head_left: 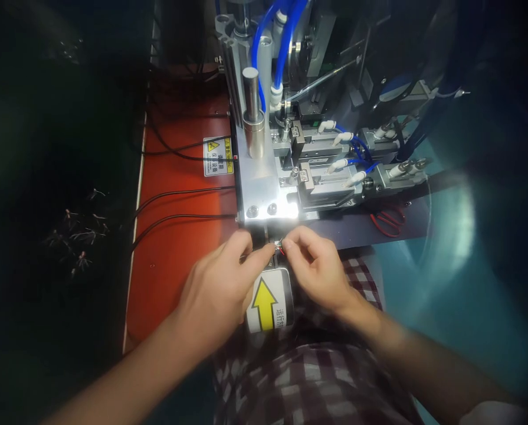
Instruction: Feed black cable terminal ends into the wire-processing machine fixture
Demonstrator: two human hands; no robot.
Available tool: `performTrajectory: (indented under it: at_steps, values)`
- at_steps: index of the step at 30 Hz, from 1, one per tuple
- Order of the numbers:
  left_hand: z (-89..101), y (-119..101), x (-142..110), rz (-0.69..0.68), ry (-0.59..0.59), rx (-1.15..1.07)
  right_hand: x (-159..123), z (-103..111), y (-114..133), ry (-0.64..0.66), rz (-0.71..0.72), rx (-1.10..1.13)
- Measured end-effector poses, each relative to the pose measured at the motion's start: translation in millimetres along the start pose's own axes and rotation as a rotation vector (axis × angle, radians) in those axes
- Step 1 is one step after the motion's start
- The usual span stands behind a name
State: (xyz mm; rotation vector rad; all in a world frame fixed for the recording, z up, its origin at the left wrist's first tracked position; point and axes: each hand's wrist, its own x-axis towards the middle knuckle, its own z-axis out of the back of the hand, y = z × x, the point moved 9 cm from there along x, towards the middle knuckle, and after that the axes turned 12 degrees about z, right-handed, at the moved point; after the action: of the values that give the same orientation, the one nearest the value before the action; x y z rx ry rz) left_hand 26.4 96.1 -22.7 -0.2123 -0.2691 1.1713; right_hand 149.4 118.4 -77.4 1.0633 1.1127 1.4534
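Observation:
Just in front of the machine's bright metal plate, my two hands meet over a narrow track. Between the fingertips sits a small part with thin red and dark wires; its exact kind is too small to make out. My right hand pinches the wires between thumb and forefinger. My left hand has its thumb and forefinger closed at the other end of the small part, and the fingertips partly hide it. Under the hands lies a white label with a yellow arrow.
Blue air hoses and pneumatic cylinders fill the machine's right side. Black cables cross the orange-red surface on the left. Several small wired parts lie on the dark area farther left. Red wire hangs at right.

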Motion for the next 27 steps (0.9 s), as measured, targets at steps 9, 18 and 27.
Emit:
performTrajectory:
  at_steps: [9, 18, 27]
  values:
    - [-2.3, 0, -1, -0.015, 0.023, 0.034, 0, -3, -10, 0.01, -0.05, 0.107]
    - [-1.9, -3, 1, -0.039, -0.001, 0.079, -1, 1, -7, 0.004, 0.125, -0.072]
    - [-4.3, 3, -2, -0.024, 0.049, 0.017, -10, -4, -18, 0.048, -0.144, 0.24]
